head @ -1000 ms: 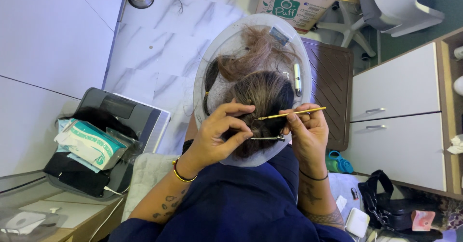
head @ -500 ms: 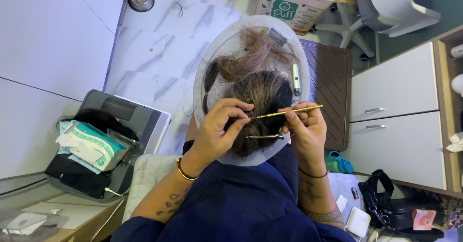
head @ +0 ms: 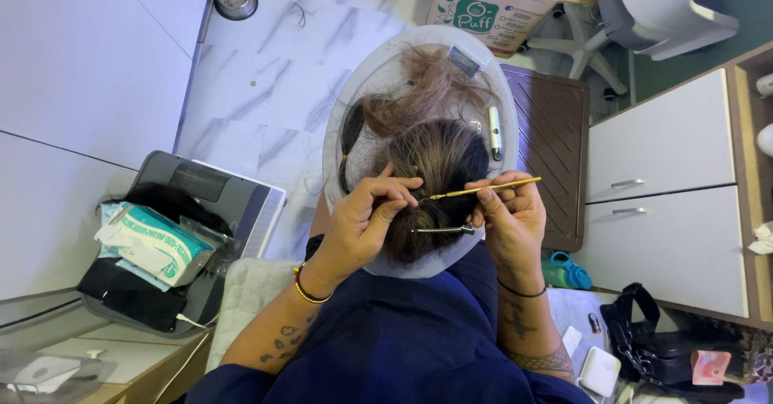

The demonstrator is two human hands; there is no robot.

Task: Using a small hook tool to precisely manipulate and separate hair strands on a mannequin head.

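A wig of brown hair [head: 439, 150] sits on a white mannequin head [head: 346, 122] resting on my lap. My left hand [head: 366, 223] pinches a thin strand of the hair between thumb and fingers. In my right hand [head: 507, 215] is a slim yellow-handled hook needle [head: 483, 189], held level with its tip pointing left at the strand. A silver hair clip [head: 443, 229] grips the hair just below the two hands. Another silver clip [head: 495, 132] lies on the right side of the head.
A dark case [head: 193, 211] with a green-and-white tissue pack [head: 149, 243] sits at the left. A cardboard box [head: 487, 5] and a white chair [head: 652, 9] stand beyond. White drawers [head: 668, 186] are at the right, a black bag [head: 668, 352] below them.
My left hand's fingers have closed a little more on the strand and the needle tip has edged toward them. The hands stay in the same place on the wig.
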